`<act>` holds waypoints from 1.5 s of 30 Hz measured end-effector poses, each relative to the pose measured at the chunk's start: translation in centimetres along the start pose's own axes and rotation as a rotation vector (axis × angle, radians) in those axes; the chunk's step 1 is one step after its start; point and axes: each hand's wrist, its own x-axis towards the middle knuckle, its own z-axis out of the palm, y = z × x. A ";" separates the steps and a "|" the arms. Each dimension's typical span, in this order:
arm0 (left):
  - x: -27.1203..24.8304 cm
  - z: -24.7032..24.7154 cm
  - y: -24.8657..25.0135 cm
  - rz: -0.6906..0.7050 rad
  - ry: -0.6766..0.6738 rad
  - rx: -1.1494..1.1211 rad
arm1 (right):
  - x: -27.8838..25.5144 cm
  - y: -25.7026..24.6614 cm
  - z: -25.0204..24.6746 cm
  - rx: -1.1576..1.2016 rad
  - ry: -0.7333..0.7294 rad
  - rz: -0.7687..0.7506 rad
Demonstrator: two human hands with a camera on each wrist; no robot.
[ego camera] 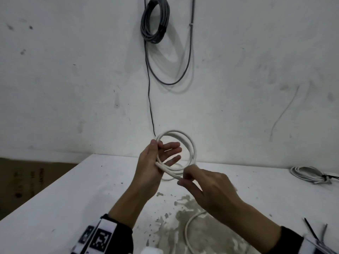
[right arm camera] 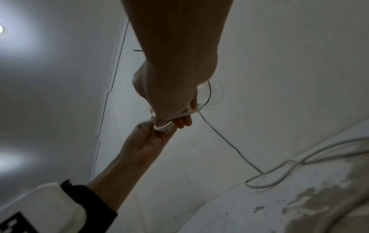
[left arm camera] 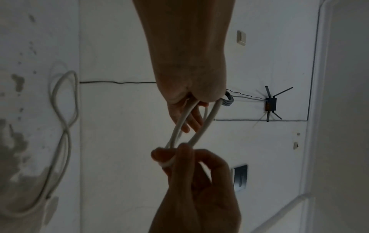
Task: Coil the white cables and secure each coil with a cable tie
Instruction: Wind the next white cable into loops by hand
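A white cable coil (ego camera: 174, 133) of a few loops is held up above the white table (ego camera: 73, 198). My left hand (ego camera: 161, 153) has its fingers through the loops, and its thumb pinches the coil's left side. My right hand (ego camera: 185, 177) pinches the cable at the coil's lower edge between thumb and forefinger. The left wrist view shows the strands (left arm camera: 204, 124) running from my left hand (left arm camera: 189, 113) to my right hand (left arm camera: 175, 156). The cable's loose tail (ego camera: 187, 230) lies on the table below my right forearm. Black cable ties (ego camera: 311, 231) lie at the near right.
A coiled, tied white cable (ego camera: 308, 174) lies at the table's far right. A grey cable coil (ego camera: 155, 21) hangs on the wall ahead, with a thin black wire (ego camera: 149, 99) dropping from it. The tabletop near me is stained. The table's left edge drops to a brown floor.
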 end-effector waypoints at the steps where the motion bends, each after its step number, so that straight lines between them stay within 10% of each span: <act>1: -0.2 0.3 -0.2 -0.011 -0.002 -0.074 | 0.2 -0.4 0.0 0.023 0.032 0.025; 9: -0.3 1.9 -1.3 -0.105 0.047 -0.402 | 0.8 -2.0 0.7 0.164 0.203 0.205; 14: 0.4 0.8 0.0 -0.227 0.003 -0.169 | -0.1 -1.1 -0.7 -0.062 0.232 -0.043; 17: 0.4 -0.5 1.0 -0.418 -0.126 -0.015 | 0.7 0.6 -2.4 -0.033 0.416 0.123; 22: -0.7 0.4 1.5 -0.628 -0.359 0.111 | 1.8 0.5 -2.7 0.725 -0.076 0.631; 29: 0.0 1.2 0.9 -0.598 -0.326 -0.088 | 1.6 -0.5 -1.9 0.516 0.241 0.676; 35: 0.2 0.8 0.8 -0.668 -0.543 -0.268 | 1.9 -0.4 -2.4 0.528 0.231 0.772; 45: -0.6 1.8 -0.8 -0.409 -0.364 0.259 | 0.8 0.7 -3.6 0.570 0.140 0.780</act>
